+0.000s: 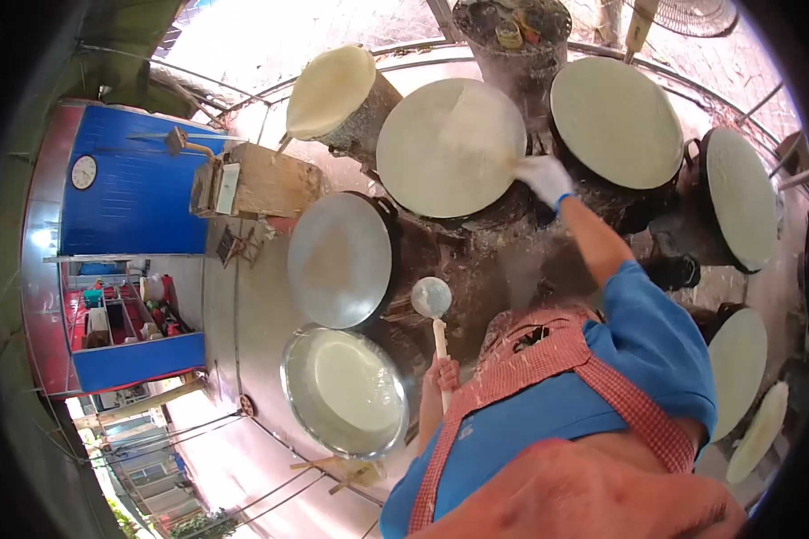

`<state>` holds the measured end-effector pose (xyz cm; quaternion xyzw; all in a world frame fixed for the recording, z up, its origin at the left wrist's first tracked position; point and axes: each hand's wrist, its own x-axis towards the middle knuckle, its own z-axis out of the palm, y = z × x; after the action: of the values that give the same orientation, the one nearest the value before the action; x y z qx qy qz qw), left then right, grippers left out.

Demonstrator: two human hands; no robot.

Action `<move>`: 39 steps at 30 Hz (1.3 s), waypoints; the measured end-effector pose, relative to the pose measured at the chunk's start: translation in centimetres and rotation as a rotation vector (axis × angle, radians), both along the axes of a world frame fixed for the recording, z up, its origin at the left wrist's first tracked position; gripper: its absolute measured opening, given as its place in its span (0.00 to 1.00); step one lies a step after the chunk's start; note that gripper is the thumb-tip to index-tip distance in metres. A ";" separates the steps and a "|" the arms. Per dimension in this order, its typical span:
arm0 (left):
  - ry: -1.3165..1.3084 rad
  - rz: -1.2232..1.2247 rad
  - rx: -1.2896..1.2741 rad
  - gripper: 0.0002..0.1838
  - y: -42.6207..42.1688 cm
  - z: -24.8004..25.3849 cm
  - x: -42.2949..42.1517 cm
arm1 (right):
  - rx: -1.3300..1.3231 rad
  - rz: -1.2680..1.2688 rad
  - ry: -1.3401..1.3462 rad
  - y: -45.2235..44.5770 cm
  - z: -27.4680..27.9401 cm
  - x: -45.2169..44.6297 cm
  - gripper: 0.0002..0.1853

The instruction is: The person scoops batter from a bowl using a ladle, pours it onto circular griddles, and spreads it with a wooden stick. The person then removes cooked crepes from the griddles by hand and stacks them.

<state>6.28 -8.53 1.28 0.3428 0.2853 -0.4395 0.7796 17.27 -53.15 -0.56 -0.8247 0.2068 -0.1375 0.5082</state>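
Note:
In the head view my left hand is closed round the handle of a ladle, whose round metal bowl is above the hand. My right hand, in a white glove with a blue cuff, is at the right edge of a large round griddle. Its fingers are pressed together on something small and brownish, too blurred to make out. A pale, thin layer covers this griddle, with a whiter blurred patch near the hand. Below left, a metal basin holds pale batter.
A bare-looking griddle is above the basin. More coated griddles curve round to the right. A pale round sheet is at the upper left, a wooden box below it. A cluttered drum top is at the top.

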 end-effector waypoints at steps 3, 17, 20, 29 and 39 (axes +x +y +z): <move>0.243 0.028 -0.363 0.16 2.4 -1.5 1.8 | 0.761 -0.386 -0.005 -1.1 -1.6 -2.0 0.14; 0.479 0.223 -0.379 0.18 2.7 -2.1 4.1 | -0.596 -0.176 0.197 -4.2 -3.2 3.4 0.12; 0.096 -0.096 0.166 0.19 -0.7 0.8 6.5 | -0.893 0.101 0.094 -4.5 -3.1 1.5 0.11; -0.518 -0.159 -0.043 0.15 -11.0 0.2 19.0 | -0.849 -0.028 0.193 -3.6 -2.8 -4.5 0.11; -0.200 -0.026 -0.120 0.08 -22.7 -1.4 20.2 | -0.610 -0.143 0.202 7.4 -4.8 -9.4 0.12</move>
<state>26.50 -31.19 -0.13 0.3412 0.1748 -0.4294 0.8177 7.88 -45.76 -5.32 -0.9317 0.2627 -0.1458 0.2040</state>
